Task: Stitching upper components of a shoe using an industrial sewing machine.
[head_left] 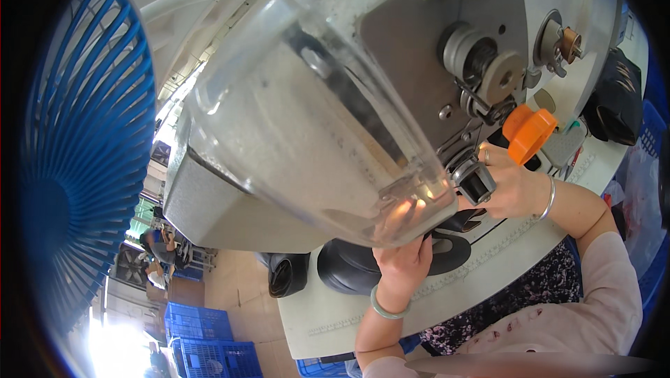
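Observation:
A large sewing machine (pixel 391 50) with a clear plastic guard (pixel 300 120) fills the upper middle. Below it lies a black leather piece (pixel 347 266), rounded like a shoe upper. My left hand (pixel 403 266), with a pale bangle at the wrist, grips its edge between thumb and fingers; some fingers show only hazily through the guard. Behind a metal fitting beside an orange knob (pixel 528 134) is my right hand (pixel 515 186), wearing a ring and a silver bangle. Its fingertips are hidden by the machine, so their hold is unclear.
A blue fan (pixel 91 161) stands close on the left. Another black leather piece (pixel 287 273) lies at the table's (pixel 335 332) left edge. Black leather items (pixel 615 99) rest at the far right. Blue crates (pixel 199 322) stand on the floor; people work in the distance.

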A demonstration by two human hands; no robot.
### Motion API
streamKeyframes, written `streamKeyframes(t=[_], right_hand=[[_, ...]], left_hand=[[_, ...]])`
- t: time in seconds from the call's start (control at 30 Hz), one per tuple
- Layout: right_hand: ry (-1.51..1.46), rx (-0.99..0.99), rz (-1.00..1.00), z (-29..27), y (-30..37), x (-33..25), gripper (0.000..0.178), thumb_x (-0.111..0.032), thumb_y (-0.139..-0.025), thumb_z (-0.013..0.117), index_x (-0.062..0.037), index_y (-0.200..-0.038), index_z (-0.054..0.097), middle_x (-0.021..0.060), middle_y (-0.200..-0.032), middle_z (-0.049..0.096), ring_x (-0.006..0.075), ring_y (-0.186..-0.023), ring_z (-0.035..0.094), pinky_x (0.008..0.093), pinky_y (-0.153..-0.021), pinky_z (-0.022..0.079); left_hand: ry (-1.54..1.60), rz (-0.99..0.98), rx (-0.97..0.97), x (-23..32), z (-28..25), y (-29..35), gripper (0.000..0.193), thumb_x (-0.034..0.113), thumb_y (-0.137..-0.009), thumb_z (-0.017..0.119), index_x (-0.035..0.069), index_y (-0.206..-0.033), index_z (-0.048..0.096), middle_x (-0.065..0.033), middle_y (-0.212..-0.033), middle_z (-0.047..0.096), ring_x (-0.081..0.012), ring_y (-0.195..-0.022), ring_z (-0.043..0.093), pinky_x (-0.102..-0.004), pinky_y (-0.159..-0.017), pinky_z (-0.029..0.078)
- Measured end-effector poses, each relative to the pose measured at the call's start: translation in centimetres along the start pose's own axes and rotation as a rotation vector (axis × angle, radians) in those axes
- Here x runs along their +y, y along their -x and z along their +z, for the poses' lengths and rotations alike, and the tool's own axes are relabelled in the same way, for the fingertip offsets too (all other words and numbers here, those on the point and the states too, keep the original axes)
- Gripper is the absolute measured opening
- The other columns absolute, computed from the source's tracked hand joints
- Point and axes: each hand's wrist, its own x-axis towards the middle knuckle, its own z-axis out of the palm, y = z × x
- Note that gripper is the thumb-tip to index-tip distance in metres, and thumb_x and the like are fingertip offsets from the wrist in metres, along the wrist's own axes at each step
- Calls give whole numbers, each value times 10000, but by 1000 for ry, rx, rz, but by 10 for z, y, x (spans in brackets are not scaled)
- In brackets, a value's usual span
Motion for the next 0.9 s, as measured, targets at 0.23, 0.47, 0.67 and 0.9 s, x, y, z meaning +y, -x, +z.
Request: streamKeyframes(t=[0.23,0.47,0.67,0.9], right_hand=[[-111,-7,89,4,4,6,164,-133,-723,809,-137,-871,738,-31,-962,658,230,-918,636,380,-814,535],[-95,58,33,6,-1,3,121,-133,-737,800,-136,-840,735,-34,-925,666,214,-921,638,383,-849,552],[212,-95,5,-15,-4,-15,183,-208,-782,783,-100,-922,736,20,-948,673,217,-941,637,358,-839,551],[63,7,484,-13,13,-86,462,-375,-826,771,-2,-1089,695,149,-1052,677,322,-857,656,399,-800,529]], left_hand=[[-37,39,-24,1,-3,-2,439,-92,-662,740,22,-1085,761,-125,-1039,651,-337,-966,658,-388,-840,545],[6,70,-53,-2,-9,-6,456,-84,-655,740,21,-1098,756,-128,-1043,655,-342,-981,657,-400,-842,544],[-24,72,-100,-3,-13,-8,485,-90,-646,711,18,-1117,750,-134,-1066,657,-358,-1012,656,-409,-875,545],[44,79,-89,-3,-14,-7,475,-109,-663,680,5,-1119,749,-135,-1130,656,-361,-1087,654,-419,-931,541]])
